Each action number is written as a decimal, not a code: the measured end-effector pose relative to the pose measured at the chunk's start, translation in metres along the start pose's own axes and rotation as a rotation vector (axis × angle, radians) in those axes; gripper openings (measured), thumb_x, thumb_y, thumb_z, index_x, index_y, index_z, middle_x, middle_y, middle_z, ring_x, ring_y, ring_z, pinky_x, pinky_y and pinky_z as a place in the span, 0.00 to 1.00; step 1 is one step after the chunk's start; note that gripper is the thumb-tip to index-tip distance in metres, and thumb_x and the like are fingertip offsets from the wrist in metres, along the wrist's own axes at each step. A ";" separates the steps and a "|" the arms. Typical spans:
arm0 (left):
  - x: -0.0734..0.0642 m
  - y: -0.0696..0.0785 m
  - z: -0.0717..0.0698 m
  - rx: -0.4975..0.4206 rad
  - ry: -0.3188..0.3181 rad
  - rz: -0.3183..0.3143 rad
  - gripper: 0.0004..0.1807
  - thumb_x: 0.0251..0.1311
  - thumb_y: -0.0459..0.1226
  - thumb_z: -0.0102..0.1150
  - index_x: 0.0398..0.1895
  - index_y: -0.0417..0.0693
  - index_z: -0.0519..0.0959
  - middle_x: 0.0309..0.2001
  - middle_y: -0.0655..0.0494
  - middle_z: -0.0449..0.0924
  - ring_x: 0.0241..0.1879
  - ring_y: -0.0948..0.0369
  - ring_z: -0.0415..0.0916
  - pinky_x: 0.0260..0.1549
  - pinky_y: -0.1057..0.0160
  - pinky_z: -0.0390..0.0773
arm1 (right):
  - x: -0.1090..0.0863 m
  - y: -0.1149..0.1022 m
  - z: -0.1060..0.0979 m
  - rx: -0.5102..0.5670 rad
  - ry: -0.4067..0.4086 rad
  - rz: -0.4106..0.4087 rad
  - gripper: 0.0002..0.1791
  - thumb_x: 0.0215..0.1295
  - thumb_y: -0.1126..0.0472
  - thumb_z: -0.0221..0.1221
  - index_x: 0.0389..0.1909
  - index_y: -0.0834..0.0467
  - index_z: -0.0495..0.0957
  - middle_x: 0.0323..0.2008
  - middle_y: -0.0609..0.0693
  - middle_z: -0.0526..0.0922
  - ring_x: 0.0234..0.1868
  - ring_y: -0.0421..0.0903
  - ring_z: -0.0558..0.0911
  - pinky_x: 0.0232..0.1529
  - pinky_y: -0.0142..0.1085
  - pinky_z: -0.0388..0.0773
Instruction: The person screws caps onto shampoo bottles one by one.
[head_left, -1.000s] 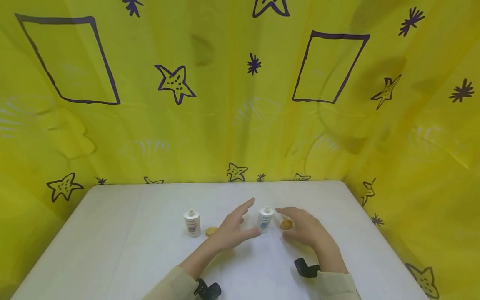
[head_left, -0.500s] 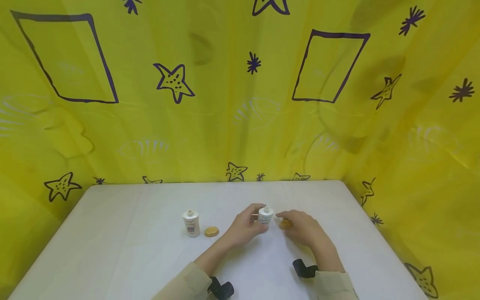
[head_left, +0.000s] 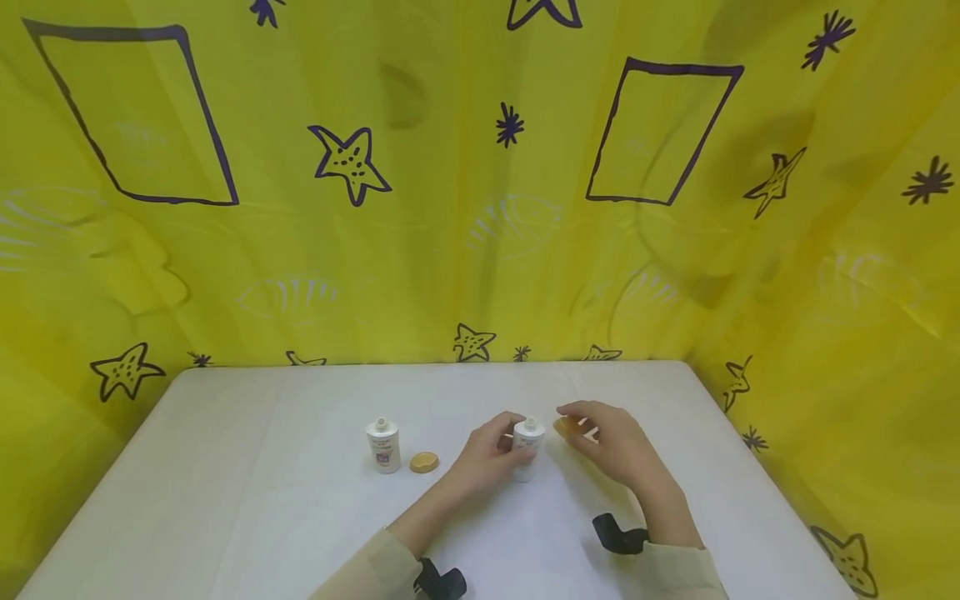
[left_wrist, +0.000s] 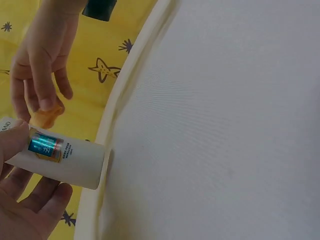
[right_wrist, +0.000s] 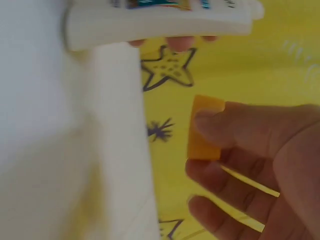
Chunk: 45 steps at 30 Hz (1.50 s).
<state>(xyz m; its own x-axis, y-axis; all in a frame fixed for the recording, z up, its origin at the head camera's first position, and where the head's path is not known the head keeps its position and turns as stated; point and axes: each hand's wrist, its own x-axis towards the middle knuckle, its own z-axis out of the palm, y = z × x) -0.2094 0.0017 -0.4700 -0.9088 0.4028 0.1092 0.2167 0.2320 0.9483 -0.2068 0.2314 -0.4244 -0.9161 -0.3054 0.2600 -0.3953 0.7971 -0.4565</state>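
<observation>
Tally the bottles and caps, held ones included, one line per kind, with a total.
Bottles: 2 (one bottle in the left hand, another bottle standing on the table)
Caps: 2 (one cap in the right hand, another cap on the table)
Total: 4

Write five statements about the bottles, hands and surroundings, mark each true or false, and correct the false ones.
1. The left hand grips a white bottle. True.
2. The right hand is holding nothing. False: it pinches an orange piece.
3. The other bottle lies on its side. False: it stands upright on the table.
4. A gold disc lies beside the standing bottle. True.
5. The backdrop is plain blue. False: it is patterned yellow.
</observation>
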 end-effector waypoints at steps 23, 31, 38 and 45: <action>-0.050 0.028 -0.037 -0.025 -0.058 0.157 0.18 0.66 0.42 0.62 0.57 0.56 0.73 0.46 0.57 0.84 0.45 0.63 0.81 0.46 0.59 0.81 | -0.004 -0.071 -0.012 0.448 0.022 -0.331 0.11 0.63 0.64 0.67 0.44 0.49 0.79 0.42 0.42 0.86 0.40 0.39 0.83 0.39 0.35 0.83; -0.053 0.031 -0.043 0.018 -0.052 0.151 0.18 0.66 0.43 0.62 0.58 0.58 0.73 0.45 0.61 0.84 0.44 0.64 0.80 0.46 0.60 0.80 | -0.003 -0.071 -0.010 0.460 -0.010 -0.379 0.13 0.61 0.65 0.68 0.45 0.50 0.81 0.45 0.44 0.85 0.44 0.41 0.84 0.39 0.35 0.84; -0.054 0.033 -0.046 0.022 -0.046 0.164 0.19 0.66 0.42 0.62 0.58 0.57 0.73 0.46 0.59 0.84 0.45 0.63 0.80 0.46 0.61 0.80 | -0.003 -0.072 -0.011 0.470 -0.009 -0.381 0.16 0.59 0.68 0.69 0.47 0.51 0.82 0.47 0.46 0.85 0.40 0.41 0.85 0.40 0.37 0.85; -0.054 0.032 -0.045 0.032 -0.050 0.166 0.17 0.66 0.43 0.62 0.57 0.57 0.74 0.44 0.60 0.85 0.43 0.64 0.80 0.45 0.62 0.80 | -0.003 -0.075 -0.010 0.418 0.052 -0.350 0.12 0.55 0.57 0.73 0.37 0.45 0.81 0.51 0.45 0.84 0.53 0.46 0.83 0.46 0.39 0.84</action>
<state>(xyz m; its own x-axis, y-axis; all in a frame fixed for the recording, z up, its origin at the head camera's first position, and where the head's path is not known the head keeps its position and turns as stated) -0.1694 -0.0521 -0.4321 -0.8406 0.4816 0.2479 0.3746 0.1864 0.9083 -0.1739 0.1781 -0.3827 -0.7245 -0.4805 0.4941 -0.6790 0.3744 -0.6315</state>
